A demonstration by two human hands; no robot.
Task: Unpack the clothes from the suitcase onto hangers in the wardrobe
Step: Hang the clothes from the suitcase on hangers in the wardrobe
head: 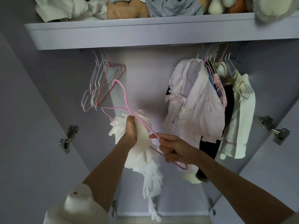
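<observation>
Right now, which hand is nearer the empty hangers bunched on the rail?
Left. The left hand, gripping the white garment, sits just below the empty hangers; the right hand is lower and further right.

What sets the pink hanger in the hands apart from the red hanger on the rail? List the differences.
1. The pink hanger is off the rail, tilted, gripped by the left hand and right hand; the red hanger hangs untouched from the rail.
2. The pink hanger has a white ruffled garment bunched against it; the red hanger is bare.
3. The pink hanger is pale pink, the red hanger darker.

Both are thin wire-style hangers.
</observation>
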